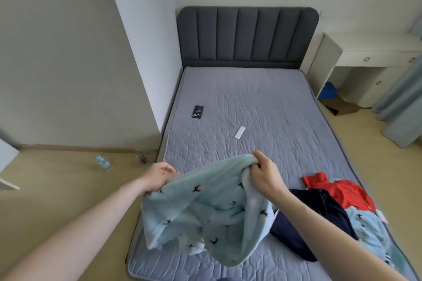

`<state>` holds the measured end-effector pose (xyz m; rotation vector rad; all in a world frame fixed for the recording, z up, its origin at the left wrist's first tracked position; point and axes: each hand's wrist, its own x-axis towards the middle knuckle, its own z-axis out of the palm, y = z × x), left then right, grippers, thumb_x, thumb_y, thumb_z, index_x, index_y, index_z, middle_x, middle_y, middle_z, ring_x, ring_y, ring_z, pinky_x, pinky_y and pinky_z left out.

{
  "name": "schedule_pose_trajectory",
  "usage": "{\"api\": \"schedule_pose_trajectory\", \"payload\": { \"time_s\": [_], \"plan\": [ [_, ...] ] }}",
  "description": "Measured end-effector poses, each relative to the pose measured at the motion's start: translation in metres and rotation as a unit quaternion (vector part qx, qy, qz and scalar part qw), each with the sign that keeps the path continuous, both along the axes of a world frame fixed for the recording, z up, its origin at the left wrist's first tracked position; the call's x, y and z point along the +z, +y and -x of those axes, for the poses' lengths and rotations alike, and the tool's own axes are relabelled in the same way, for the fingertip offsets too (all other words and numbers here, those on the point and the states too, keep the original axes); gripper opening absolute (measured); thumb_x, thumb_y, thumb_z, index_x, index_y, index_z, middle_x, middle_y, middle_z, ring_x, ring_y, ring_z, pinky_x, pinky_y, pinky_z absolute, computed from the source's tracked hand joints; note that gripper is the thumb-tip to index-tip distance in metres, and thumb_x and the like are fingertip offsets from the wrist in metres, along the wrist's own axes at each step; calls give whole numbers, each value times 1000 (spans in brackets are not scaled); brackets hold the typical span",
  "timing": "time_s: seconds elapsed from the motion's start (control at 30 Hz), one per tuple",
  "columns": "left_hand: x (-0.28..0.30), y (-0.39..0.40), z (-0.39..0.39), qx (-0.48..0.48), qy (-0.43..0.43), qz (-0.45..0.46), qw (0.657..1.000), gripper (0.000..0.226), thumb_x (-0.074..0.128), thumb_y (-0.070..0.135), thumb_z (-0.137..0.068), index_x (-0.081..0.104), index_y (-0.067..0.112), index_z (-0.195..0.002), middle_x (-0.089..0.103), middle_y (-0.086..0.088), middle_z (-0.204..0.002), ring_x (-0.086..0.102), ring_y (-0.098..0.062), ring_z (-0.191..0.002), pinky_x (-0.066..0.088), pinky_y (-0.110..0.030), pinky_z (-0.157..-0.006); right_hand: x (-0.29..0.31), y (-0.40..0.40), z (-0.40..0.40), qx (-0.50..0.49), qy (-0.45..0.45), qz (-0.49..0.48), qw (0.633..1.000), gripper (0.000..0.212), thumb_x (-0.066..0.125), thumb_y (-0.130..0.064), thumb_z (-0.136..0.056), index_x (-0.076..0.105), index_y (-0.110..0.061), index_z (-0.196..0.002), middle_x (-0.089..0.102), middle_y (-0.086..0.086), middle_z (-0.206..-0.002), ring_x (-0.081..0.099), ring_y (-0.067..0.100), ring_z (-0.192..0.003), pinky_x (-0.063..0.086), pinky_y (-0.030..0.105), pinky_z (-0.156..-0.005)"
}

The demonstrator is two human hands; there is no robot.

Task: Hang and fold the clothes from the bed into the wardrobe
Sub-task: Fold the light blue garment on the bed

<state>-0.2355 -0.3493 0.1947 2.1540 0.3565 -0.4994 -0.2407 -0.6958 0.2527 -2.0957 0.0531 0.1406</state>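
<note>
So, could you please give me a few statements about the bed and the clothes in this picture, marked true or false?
1. Both hands hold the light blue garment. True: the left hand grips one edge and the right hand another.
2. The red garment lies by the headboard. False: it lies near the foot of the bed, beside the navy garment.
3. A phone lies on the mattress. True.
4. The water bottle is on the bed. False: it is on the floor.
</note>
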Motion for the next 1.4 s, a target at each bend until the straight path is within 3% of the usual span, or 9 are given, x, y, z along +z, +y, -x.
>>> {"api": "schedule_pose_trajectory", "payload": {
  "time_s": [0.13,0.33,0.5,0.63,0.73,0.9,1.0,1.13,1.4],
  "plan": [
    [-26,-7,31,-89,16,-29,995,74,62,94,-63,76,30,-96,77,13,-93,72,-11,-92,58,-40,-90,-20,-3,14,6,68,35,997,26,40,-14,-98,62,-6,-89,70,14,-82,63,29,-72,54,43,-67],
    [-66,-62,108,-174,113,32,978,72,86,71,-64,57,37,-121,67,22,-119,64,0,-112,53,-30,-98,-36,9,36,-8,162,-78,984,37,39,-24,-104,69,-8,-89,68,6,-72,64,20,-68,54,40,-69],
    [-122,-108,130,-148,121,-36,981,34,69,57,-83,70,32,-107,72,15,-108,66,-12,-101,54,-37,-96,-38,14,33,-7,181,-99,978,36,44,-27,-102,75,-15,-89,77,13,-87,72,29,-82,60,47,-83],
    [-159,-115,113,-88,176,30,980,117,93,66,-47,32,36,-142,50,11,-138,57,-15,-120,53,-30,-95,-36,4,29,6,210,-97,973,38,60,-44,-90,69,-9,-102,73,21,-100,74,32,-92,60,52,-87],
    [-151,-126,82,-93,173,66,978,107,88,67,-51,42,35,-143,58,11,-135,59,-14,-121,52,-35,-100,-33,4,24,31,222,-105,969,46,66,-48,-83,67,-5,-102,72,17,-93,72,25,-84,58,53,-88],
    [-106,-137,45,-84,118,-13,989,22,65,41,-92,70,22,-102,72,4,-95,69,-18,-98,54,-25,-82,-29,-12,3,79,213,-56,972,16,65,-30,-96,80,-28,-97,79,3,-95,76,20,-91,62,37,-84],
    [-98,-103,-1,38,55,-73,995,29,51,13,-97,62,12,-123,65,-16,-130,61,-34,-122,48,-35,-96,-42,-49,-26,35,126,90,987,15,65,-22,-94,78,-22,-87,77,-3,-81,72,18,-83,55,32,-76],
    [-28,-62,-87,53,-119,-142,981,11,50,10,-93,53,20,-95,67,-14,-98,64,-39,-93,49,-41,-72,-31,-77,-74,2,34,233,972,19,59,-15,-93,59,-10,-74,63,8,-66,59,35,-71,43,40,-61],
    [169,-41,-178,80,-408,-157,896,9,62,23,-88,56,18,-84,62,-1,-73,56,-34,-72,41,-38,-59,128,-66,-178,-75,-277,187,939,18,53,-9,-98,70,-10,-94,63,4,-82,54,25,-76,34,29,-69]
  ]
}}
